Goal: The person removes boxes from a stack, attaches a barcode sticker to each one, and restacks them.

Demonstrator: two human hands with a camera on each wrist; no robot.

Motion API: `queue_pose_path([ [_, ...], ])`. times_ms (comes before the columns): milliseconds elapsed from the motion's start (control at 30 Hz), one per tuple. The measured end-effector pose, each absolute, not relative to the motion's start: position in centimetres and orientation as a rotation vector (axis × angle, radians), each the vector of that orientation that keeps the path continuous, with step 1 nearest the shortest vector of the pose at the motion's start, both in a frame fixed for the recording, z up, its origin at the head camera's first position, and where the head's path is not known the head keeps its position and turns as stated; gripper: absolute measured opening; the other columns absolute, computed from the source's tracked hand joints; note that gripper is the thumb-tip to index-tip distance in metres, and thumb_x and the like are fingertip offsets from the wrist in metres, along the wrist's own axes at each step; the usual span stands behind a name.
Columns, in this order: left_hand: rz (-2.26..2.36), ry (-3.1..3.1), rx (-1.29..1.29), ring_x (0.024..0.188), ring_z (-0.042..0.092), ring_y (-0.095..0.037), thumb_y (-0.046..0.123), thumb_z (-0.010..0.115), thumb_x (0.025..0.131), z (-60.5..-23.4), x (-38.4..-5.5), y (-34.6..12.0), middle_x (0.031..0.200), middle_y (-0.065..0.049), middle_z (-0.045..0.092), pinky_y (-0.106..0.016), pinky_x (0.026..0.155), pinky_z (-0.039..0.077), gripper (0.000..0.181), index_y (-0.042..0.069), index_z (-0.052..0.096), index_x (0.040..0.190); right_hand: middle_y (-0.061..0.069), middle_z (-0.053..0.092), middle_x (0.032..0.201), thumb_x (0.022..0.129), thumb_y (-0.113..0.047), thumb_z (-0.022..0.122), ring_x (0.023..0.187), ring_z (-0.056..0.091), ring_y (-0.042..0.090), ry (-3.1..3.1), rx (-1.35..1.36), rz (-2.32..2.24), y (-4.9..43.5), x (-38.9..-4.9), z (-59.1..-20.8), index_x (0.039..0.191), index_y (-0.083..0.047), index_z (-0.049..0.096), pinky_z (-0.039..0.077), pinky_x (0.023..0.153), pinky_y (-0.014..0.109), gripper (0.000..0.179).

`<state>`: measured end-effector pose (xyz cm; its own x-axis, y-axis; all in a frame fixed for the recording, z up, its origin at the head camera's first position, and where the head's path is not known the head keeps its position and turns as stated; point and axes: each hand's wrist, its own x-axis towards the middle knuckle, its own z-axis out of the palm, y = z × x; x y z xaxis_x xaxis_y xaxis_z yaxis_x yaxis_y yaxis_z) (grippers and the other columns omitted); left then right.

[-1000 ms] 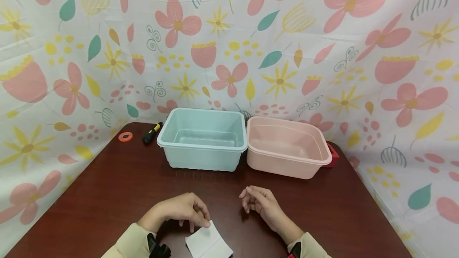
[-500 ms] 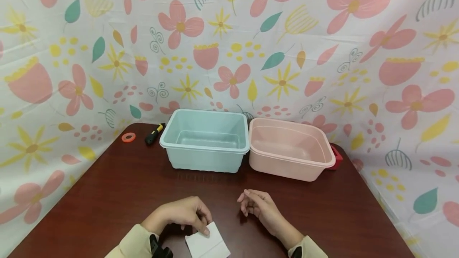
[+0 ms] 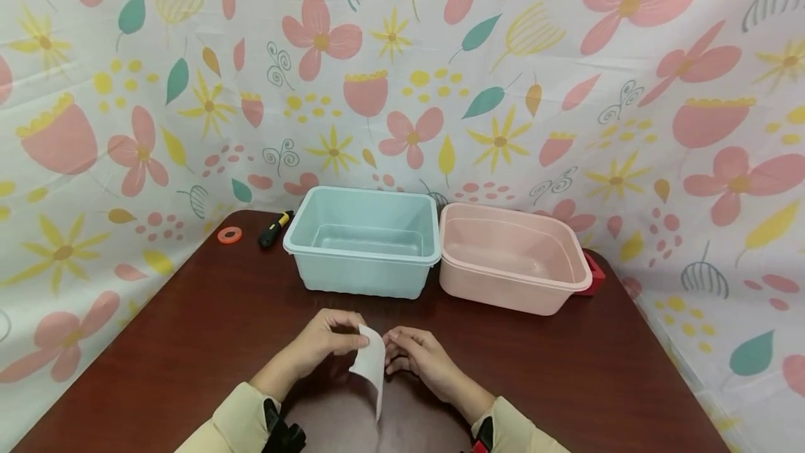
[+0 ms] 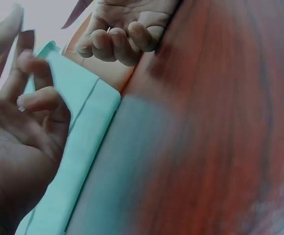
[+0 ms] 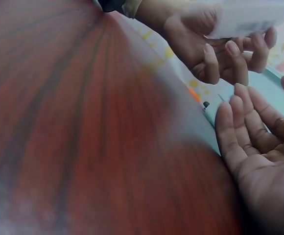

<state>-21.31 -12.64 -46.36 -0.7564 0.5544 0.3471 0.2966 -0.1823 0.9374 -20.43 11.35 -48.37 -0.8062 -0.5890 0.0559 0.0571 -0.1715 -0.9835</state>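
Observation:
My left hand (image 3: 317, 344) pinches a white piece of paper (image 3: 371, 358) by its upper left edge, thumb on the near face. The paper is lifted over the table, bent in a curve with one end hanging down. Faint printing shows on the paper (image 5: 252, 18) in the right wrist view. My right hand (image 3: 428, 363) is at the paper's right side, fingers loosely bent and tips close to its edge. The right wrist view shows this right hand (image 5: 269, 152) palm up, holding nothing. In the left wrist view the paper is hardly visible beyond the left hand (image 4: 27, 132).
A light blue bin (image 3: 361, 275) and a pink bin (image 3: 503, 286) stand side by side at the back of the brown table (image 3: 189, 341). Left of them lie a black and yellow tool (image 3: 274, 231) and an orange ring (image 3: 229, 235). A red object (image 3: 592, 278) shows behind the pink bin.
The left hand has lifted the paper off the table, forward and upright, so that it now bends. My right hand has moved left to the paper's edge.

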Motion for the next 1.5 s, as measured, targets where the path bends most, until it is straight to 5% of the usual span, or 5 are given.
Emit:
queue_pose_path([
  [267, 2.394, 1.733, 0.844, 0.062, 0.058, -0.012, -0.006, 0.065, 0.091, -46.7, -21.5, -12.7, 0.081, 0.000, 0.068, -0.027, 0.053, 0.048, 0.023, 0.014, 0.075, 0.099, 0.005, 0.067, 0.100, 0.108, -0.030, 0.048, 0.091, 0.065, 0.014, 1.676, -0.648, -1.949, 11.6, -20.1, -48.4, 0.116, 0.006, 0.059, 0.056, 0.080, 0.030, 0.038],
  [833, 2.462, 1.711, 0.871, 0.103, 0.066, -0.019, -0.012, 0.060, 0.087, -46.7, -22.1, -13.2, 0.113, -0.009, 0.069, -0.033, 0.079, 0.058, 0.027, 0.001, 0.075, 0.106, 0.005, 0.070, 0.098, 0.106, -0.023, 0.052, 0.084, 0.067, 0.018, 1.531, -0.636, -2.113, 12.0, -20.3, -47.9, 0.110, -0.008, 0.064, 0.055, 0.073, 0.032, 0.019],
  [1033, 2.366, 1.773, 0.886, 0.106, 0.065, -0.023, -0.014, 0.052, 0.083, -46.8, -22.2, -13.3, 0.117, -0.015, 0.067, -0.031, 0.080, 0.057, 0.033, -0.013, 0.067, 0.113, 0.006, 0.067, 0.090, 0.101, -0.019, 0.061, 0.075, 0.066, 0.016, 1.678, -0.547, -2.261, 12.0, -20.3, -48.0, 0.103, 0.006, 0.061, 0.054, 0.066, 0.030, 0.025],
  [1167, 2.301, 1.786, 0.792, 0.106, 0.066, -0.026, 0.000, 0.045, 0.097, -46.5, -22.5, -13.1, 0.132, -0.021, 0.059, -0.036, 0.086, 0.056, 0.037, -0.014, 0.055, 0.130, 0.005, 0.067, 0.090, 0.102, -0.017, 0.058, 0.078, 0.067, 0.014, 1.773, -0.650, -2.169, 12.0, -20.4, -48.0, 0.102, 0.019, 0.054, 0.055, 0.067, 0.028, 0.036],
  [1500, 1.880, 2.452, 0.740, 0.105, 0.056, -0.030, 0.018, 0.079, 0.088, -46.7, -21.5, -11.4, 0.125, -0.017, 0.056, -0.034, 0.082, 0.048, 0.043, 0.010, 0.061, 0.126, 0.009, 0.072, 0.095, 0.102, -0.011, 0.058, 0.081, 0.068, 0.012, 2.010, -0.857, -2.013, 11.9, -20.1, -48.5, 0.106, 0.008, 0.067, 0.056, 0.070, 0.028, 0.021],
])
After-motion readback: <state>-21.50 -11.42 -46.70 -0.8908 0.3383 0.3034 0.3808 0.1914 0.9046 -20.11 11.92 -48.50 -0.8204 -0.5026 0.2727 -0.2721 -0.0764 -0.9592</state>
